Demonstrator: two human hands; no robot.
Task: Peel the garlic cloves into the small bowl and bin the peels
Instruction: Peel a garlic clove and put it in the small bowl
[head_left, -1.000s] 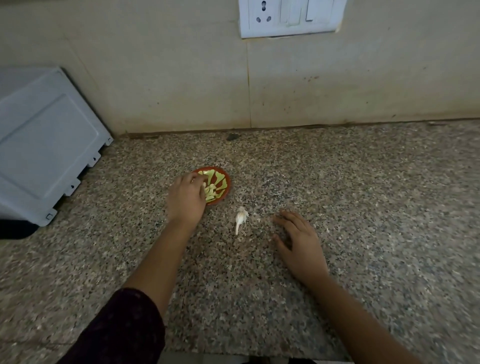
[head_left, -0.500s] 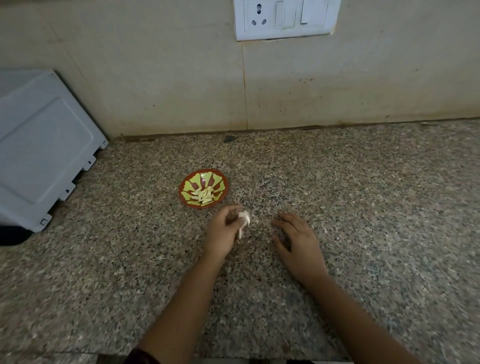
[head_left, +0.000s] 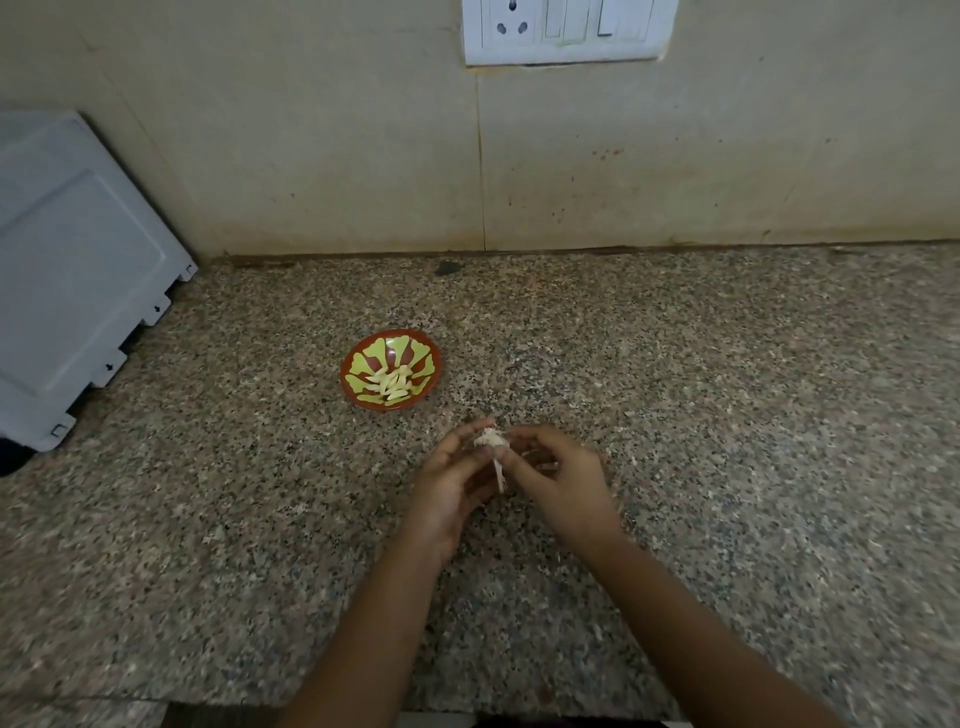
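A small red bowl with a yellow-green pattern sits on the speckled granite counter; several peeled garlic cloves lie in it. Just right of and nearer than the bowl, both hands meet above the counter. My left hand pinches a whitish garlic piece with a thin stem hanging down. My right hand pinches the same piece from the right side. No bin is in view.
A grey-white appliance stands at the left, against the wall. A white socket and switch plate is on the beige wall above. The counter's front edge runs along the bottom of the view.
My left hand left the bowl, moved right and picked the garlic piece off the counter. My right hand rose from the counter and joined it on the piece.
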